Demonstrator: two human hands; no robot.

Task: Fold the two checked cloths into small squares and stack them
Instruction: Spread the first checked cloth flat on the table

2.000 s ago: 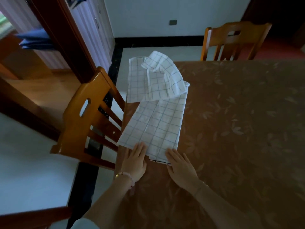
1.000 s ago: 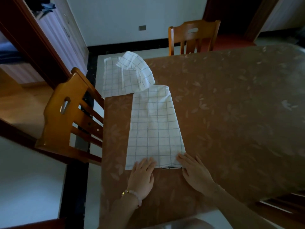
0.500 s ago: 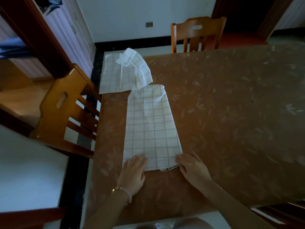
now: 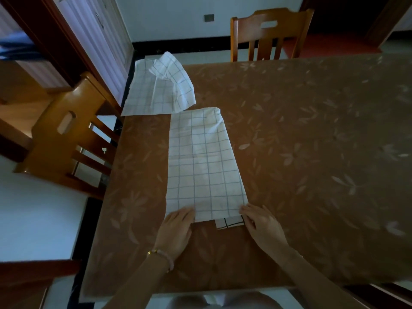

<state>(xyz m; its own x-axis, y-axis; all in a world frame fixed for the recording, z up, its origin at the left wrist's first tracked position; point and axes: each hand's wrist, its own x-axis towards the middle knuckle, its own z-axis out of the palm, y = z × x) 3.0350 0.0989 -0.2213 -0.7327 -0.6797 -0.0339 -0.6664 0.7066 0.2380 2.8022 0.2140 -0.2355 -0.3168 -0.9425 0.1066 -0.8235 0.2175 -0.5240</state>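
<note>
I see a slatted wooden chair (image 4: 64, 139) left of the long cloth (image 4: 205, 166), a soft white grid-checked strip folded flat on the leaf-patterned brown table (image 4: 312, 152). Beyond its far left corner lies the second cloth (image 4: 156, 85), rumpled and overhanging the table edge. The left hand (image 4: 176, 230) presses the strip's near left corner with flat fingers. The right hand (image 4: 263, 226), fingers extended, touches the near right corner.

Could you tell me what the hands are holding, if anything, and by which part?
The long folded white checked cloth, at its near corners: left hand on the left, right hand on the right. Pinching or pressing: unclear.
</note>
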